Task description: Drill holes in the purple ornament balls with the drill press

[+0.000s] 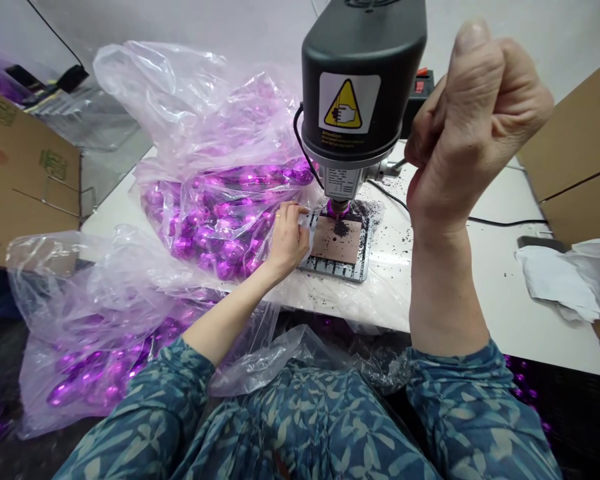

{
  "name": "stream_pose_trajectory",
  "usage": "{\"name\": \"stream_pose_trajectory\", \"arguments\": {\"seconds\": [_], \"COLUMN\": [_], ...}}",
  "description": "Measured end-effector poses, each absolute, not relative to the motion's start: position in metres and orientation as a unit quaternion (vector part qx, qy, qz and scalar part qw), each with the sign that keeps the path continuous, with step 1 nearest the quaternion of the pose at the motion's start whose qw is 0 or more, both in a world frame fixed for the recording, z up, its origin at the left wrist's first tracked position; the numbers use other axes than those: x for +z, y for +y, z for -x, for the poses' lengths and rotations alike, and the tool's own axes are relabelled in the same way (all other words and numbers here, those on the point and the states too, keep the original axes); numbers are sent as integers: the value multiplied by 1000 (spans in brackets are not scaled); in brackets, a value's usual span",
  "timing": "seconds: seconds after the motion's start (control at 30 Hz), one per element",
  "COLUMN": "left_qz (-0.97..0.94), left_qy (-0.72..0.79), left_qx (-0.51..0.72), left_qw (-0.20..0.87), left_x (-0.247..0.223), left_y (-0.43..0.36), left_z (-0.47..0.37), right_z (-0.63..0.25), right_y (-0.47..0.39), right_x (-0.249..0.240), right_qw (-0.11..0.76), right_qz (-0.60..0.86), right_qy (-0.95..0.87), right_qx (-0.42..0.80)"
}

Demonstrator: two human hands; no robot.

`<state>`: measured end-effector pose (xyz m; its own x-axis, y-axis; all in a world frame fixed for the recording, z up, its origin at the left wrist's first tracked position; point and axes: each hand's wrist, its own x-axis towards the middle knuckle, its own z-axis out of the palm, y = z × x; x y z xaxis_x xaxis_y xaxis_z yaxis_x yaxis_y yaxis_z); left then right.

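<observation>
My right hand (pixel 473 120) is raised and closed round the lever (pixel 397 165) of a black bench drill press (pixel 363 87). Below its chuck, a shiny purple piece (pixel 338 209) shows at the back of a brown board (pixel 344 248); the drill head partly hides it. The board lies on the slotted metal base (pixel 365 267), with dark shavings scattered over both. At the base's left edge rests my left hand (pixel 289 237), fingers loosely bent, thumb apart, nothing visible in it. Beside it, a clear plastic bag (pixel 180 127) holds many shiny purple balls (pixel 220 227).
Another bag of purple balls (pixel 100 373) hangs low at the left. A cardboard box (pixel 25 173) stands at far left, and other cardboard (pixel 575 133) at right. White paper (pixel 557 280) lies on the white table (pixel 510 300). A black cable (pixel 505 221) crosses it.
</observation>
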<state>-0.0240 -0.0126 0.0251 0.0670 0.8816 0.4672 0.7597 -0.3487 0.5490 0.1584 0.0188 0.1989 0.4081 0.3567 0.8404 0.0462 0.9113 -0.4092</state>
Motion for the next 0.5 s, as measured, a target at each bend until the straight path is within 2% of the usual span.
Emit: {"name": "stream_pose_trajectory", "arguments": {"seconds": [0.23,0.37,0.5], "left_qz": [-813,-834,-799], "left_qy": [373,362,398], "left_qx": [343,293,329], "left_qw": [288,296,309], "left_x": [35,28,17], "left_y": [69,88,91], "left_z": [16,-2,-17], "right_z": [-157,-156,-155], "right_y": [14,10,8], "right_x": [199,201,201], "right_qw": [820,817,815], "right_qz": [165,189,180], "right_qy": [-528,-529,-531], "right_qx": [146,130,147]}}
